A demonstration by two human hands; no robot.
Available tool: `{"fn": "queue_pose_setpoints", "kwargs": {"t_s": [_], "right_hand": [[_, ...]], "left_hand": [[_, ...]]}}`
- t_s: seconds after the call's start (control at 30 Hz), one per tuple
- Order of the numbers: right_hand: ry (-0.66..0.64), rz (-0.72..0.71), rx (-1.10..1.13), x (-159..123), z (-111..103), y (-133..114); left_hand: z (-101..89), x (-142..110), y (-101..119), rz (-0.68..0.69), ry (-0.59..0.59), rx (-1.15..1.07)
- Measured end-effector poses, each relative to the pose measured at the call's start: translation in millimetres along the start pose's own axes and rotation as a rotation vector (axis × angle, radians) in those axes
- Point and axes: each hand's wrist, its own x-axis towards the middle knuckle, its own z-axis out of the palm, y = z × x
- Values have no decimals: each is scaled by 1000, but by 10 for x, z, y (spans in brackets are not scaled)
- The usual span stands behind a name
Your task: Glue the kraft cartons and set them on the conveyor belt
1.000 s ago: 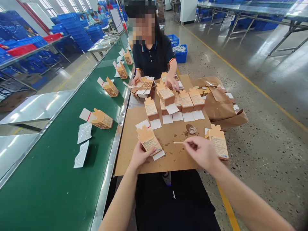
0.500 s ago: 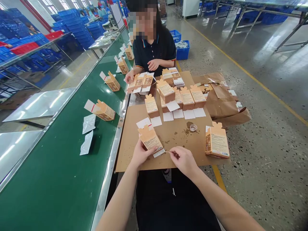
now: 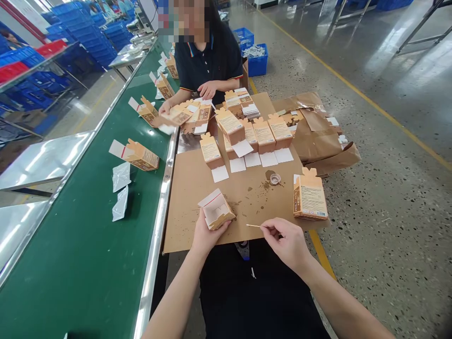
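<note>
My left hand is wrapped round a small brown carton, its open top tilted toward me so the white inside shows. A white flap with a red strip stands up at its far edge. My right hand pinches a cotton swab, whose tip points left, apart from the carton. Beyond them a small clear dish sits among wet brown spots on the cardboard sheet. A stack of flattened cartons lies to the right of the sheet's middle.
Several standing cartons fill the far side of the sheet. Across from me a person handles flat cartons. On the left, a green conveyor belt with a metal rail carries open cartons and white sachets. Brown paper lies at right.
My left hand has tipped the carton so its opening faces me. My right hand with the swab has moved away to the right. The other person has shifted a flat carton toward the belt.
</note>
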Motion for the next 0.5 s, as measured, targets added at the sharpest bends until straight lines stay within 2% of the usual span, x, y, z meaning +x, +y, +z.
{"fn": "queue_pose_setpoints", "kwargs": {"t_s": [0.07, 0.13, 0.2, 0.33, 0.4, 0.5], "right_hand": [[3, -19, 5, 2, 1, -10], [15, -44, 2, 10, -4, -6], [36, -66, -7, 17, -18, 12], [66, -87, 6, 24, -47, 44], [64, -89, 17, 41, -40, 33], [45, -115, 26, 101, 2, -25]], "left_hand": [[-45, 12, -7, 4, 24, 46], [-206, 36, -33, -8, 132, 100], [-502, 52, -101, -73, 332, 173], [-1281, -15, -351, -257, 713, 289], [-1600, -67, -498, -317, 850, 284], [-1882, -63, -678, -409, 973, 215]]}}
